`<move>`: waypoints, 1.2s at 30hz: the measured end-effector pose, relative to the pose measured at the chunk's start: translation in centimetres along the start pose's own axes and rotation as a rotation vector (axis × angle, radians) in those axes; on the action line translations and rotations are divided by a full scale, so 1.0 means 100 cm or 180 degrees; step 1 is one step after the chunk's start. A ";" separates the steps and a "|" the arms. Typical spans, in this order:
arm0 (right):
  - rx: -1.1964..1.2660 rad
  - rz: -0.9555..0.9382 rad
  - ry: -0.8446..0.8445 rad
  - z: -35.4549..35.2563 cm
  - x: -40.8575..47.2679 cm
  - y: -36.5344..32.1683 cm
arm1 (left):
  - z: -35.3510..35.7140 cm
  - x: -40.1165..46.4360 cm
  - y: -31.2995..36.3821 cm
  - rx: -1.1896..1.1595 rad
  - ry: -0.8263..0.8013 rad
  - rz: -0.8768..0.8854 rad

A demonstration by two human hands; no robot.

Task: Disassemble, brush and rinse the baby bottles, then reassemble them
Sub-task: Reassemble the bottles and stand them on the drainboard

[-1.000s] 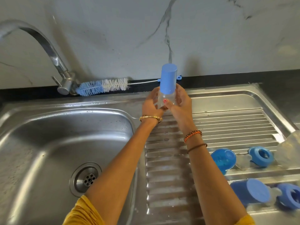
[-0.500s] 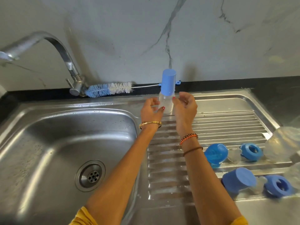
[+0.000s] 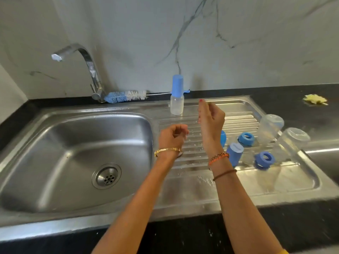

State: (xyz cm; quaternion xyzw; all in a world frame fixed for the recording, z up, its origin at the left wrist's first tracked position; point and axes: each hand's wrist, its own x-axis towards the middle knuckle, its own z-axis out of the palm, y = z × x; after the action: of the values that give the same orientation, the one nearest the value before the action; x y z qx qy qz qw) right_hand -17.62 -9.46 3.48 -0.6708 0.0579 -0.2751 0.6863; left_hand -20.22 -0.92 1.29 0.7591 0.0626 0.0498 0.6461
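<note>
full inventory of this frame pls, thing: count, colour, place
assembled bottle: 1, clear with blue cap, upright at drainboard's back edge
bottle brush: 1, blue and white, on ledge behind sink by tap
tap: 1, chrome, back of basin
sink basin: 1, steel, left
drainboard: 1, steel, ribbed, right of basin
bottle bodies: 2, clear, on drainboard's right side
collar rings: 2, blue, drainboard
caps: 2, blue, drainboard, one mostly behind right wrist
yellow scrap: 1, on dark counter, far right
left hand: loosely curled, holding nothing
right hand: raised, holding nothing
</note>
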 end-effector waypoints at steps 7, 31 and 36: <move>-0.1174 -0.0280 0.0059 -0.075 -0.061 -0.001 | 0.016 -0.073 -0.006 0.0102 -0.0504 -0.0061; -0.2566 0.0115 0.0167 -0.241 0.053 -0.002 | 0.184 -0.097 0.040 0.0376 -0.1065 0.0216; -0.2965 0.0331 -0.0283 -0.243 0.065 0.028 | 0.206 -0.094 0.024 0.0335 -0.0863 0.0068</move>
State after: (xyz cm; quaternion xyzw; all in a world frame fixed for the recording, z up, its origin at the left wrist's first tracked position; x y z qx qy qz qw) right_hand -22.19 -34.19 0.42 -0.9147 0.1793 -0.1561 0.3269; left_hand -26.18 -22.89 0.41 0.7922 -0.0308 -0.0497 0.6074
